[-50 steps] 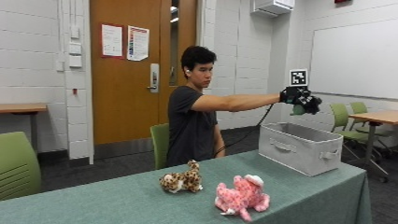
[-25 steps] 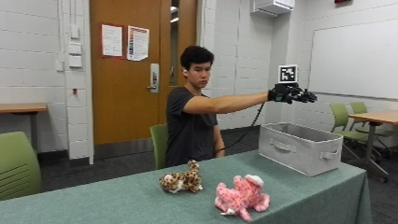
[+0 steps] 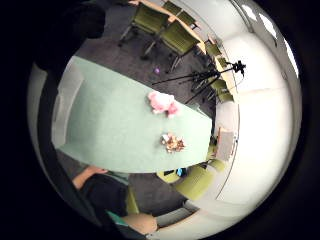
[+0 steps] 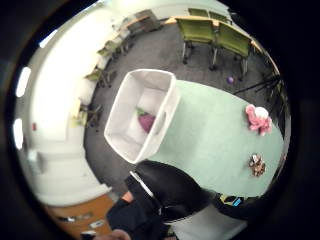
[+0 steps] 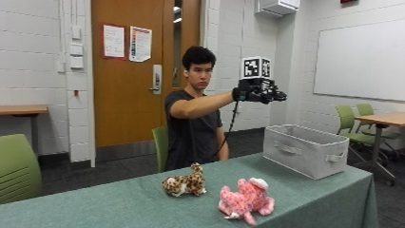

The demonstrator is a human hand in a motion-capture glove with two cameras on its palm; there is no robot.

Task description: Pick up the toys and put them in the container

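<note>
In the outside view my gloved right hand (image 5: 260,93) is raised at shoulder height, up and to the left of the grey fabric container (image 5: 304,150), with relaxed fingers and nothing in it. A spotted leopard toy (image 5: 185,183) and a pink plush toy (image 5: 246,200) lie near the middle of the green table (image 5: 114,206). From the thumb side palm view, the container (image 4: 165,116) stands open far below, with a purple and green toy (image 4: 146,121) inside. The pink toy (image 3: 162,103) and the leopard toy (image 3: 173,142) also show on the table.
The container stands at the table's right end, near its edge. Green chairs (image 5: 15,166) and other tables stand around the room. A tripod (image 3: 210,77) stands on the floor beyond the table. The person sits behind the table.
The hand has risen and drawn back from above the container toward the person. A greenish thing seen at the hand one second ago is no longer in it.
</note>
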